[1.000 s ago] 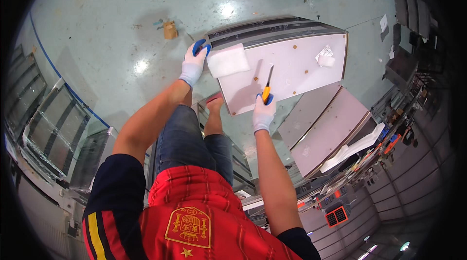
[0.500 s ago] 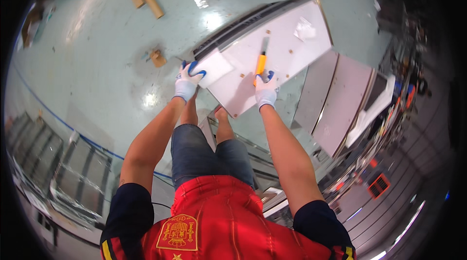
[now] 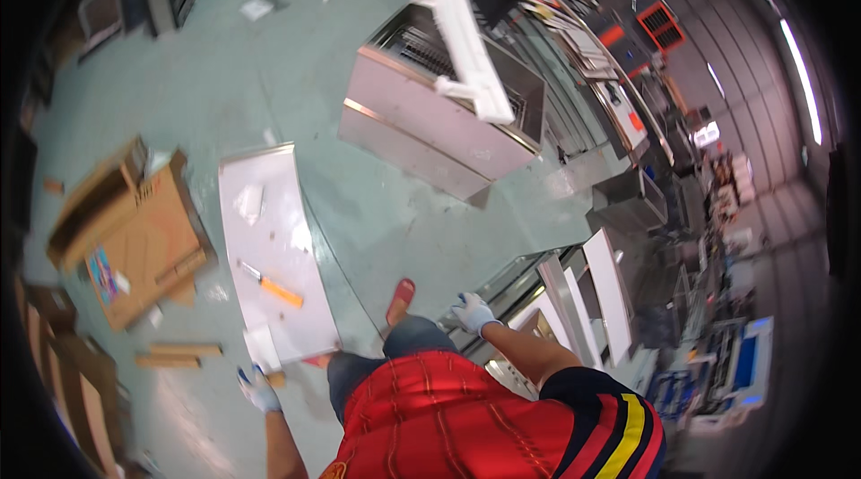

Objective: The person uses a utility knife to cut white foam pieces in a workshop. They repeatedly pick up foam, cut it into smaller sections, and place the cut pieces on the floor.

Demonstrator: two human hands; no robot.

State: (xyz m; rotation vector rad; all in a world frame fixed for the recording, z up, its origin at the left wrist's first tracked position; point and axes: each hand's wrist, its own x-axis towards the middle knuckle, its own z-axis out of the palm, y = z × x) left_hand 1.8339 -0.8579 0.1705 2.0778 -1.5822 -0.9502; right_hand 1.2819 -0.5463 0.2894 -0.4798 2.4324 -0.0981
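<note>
My left hand point(image 3: 260, 392), in a white glove with blue on the fingers, is low at the left with its fingers apart and holds nothing. Just beyond it is a small white foam sheet point(image 3: 262, 346) on the lower end of a long white panel point(image 3: 291, 250). On that panel lies an orange-handled tool point(image 3: 282, 291) with a grey blade-like end, out of both hands. My right hand point(image 3: 473, 312), gloved the same way, hovers beside metal frames and panels point(image 3: 560, 309) at the right. Its fingers are spread, with nothing visible in them.
A metal cabinet point(image 3: 421, 125) bearing a white foam strip point(image 3: 471, 57) stands ahead. Flattened cardboard boxes point(image 3: 148, 237) and cardboard strips point(image 3: 179, 355) lie on the floor at the left. A crowded workbench point(image 3: 592, 57) runs along the far right. A thin cable point(image 3: 336, 255) crosses the floor beside the panel.
My right hand has let go of the orange-handled tool and moved right. My left hand has come off the foam sheet. The view has swung to the right.
</note>
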